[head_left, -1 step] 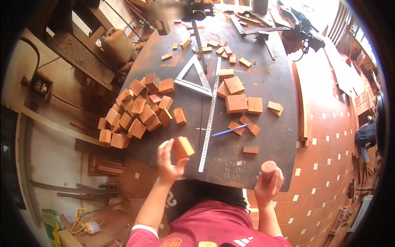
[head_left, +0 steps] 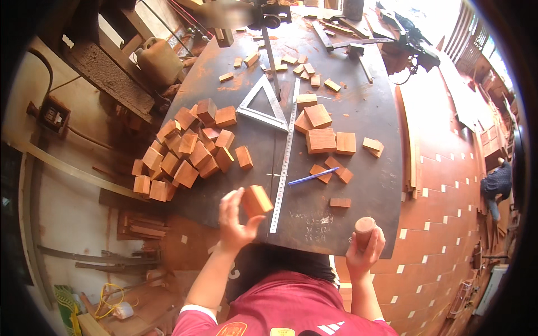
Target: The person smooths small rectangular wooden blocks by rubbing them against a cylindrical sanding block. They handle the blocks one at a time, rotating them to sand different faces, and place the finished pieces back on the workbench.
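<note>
Above the near edge of the dark table [head_left: 252,218], my left hand [head_left: 237,224] grips a reddish wooden block [head_left: 256,202] between thumb and fingers. Farther right, my right hand [head_left: 365,252] is wrapped round a short wooden cylinder [head_left: 365,225], its round end facing up. A heap of wooden blocks [head_left: 188,151] lies left of centre. Between the hands, a steel ruler [head_left: 283,173] runs away from me, beside a metal triangle square [head_left: 263,106]. To its right are larger blocks [head_left: 321,140], a blue pen [head_left: 314,176] on thin pieces, and a small flat block [head_left: 340,202].
A thin upright blade [head_left: 270,53] stands at the far middle of the table. Small offcuts [head_left: 305,68] and sawdust lie around it. At the far right are a hammer [head_left: 358,53] and a dark machine part [head_left: 412,42]. Another person [head_left: 497,182] is at the far right.
My left hand has shifted slightly to the right with the block. My right hand stays almost where it was, still round the cylinder.
</note>
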Demonstrator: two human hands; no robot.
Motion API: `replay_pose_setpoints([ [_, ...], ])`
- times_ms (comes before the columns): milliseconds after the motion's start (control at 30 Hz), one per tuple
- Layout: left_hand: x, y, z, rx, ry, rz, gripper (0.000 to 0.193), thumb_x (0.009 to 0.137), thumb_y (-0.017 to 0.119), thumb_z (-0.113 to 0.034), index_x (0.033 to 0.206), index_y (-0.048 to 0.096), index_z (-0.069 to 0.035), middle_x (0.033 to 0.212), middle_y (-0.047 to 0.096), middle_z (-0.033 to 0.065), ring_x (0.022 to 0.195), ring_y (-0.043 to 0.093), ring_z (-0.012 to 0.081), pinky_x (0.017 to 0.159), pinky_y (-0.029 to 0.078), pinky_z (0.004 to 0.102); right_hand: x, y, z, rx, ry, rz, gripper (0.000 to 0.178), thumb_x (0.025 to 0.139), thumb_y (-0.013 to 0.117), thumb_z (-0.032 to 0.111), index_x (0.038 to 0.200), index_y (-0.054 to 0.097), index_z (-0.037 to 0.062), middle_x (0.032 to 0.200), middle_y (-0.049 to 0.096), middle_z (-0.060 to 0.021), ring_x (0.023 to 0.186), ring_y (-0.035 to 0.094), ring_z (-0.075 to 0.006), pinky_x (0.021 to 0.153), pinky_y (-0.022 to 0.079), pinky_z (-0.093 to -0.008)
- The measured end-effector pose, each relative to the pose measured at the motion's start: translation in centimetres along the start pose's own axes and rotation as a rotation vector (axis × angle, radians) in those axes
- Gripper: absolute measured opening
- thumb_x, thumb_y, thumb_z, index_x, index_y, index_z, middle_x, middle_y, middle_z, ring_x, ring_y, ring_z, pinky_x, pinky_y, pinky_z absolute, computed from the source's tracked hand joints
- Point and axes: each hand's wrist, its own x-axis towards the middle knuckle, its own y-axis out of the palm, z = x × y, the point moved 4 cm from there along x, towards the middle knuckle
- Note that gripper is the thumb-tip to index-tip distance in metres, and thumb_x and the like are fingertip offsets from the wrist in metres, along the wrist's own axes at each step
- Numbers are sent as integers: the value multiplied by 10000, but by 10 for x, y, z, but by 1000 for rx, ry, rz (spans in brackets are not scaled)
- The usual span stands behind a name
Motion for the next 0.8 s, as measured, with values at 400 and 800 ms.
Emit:
replay_pose_setpoints([
  [400,21,54,-56,-38,-20,444,942,709,968,-430,1452,577,-3,1334,643,187,1259,607,362,1085,417,489,25,-2,29,132,176,17,732,800,868,49,1467,574,-8,1305,657,-251,1169,652,-430,1005,542,-500],
  [800,17,58,-52,-206,-91,379,713,717,930,-246,1325,661,12,1213,670,162,1169,640,360,1029,460,480,87,56,99,307,113,521,777,933,785,236,1586,445,-11,1098,692,-310,1006,703,-467,900,575,-492],
])
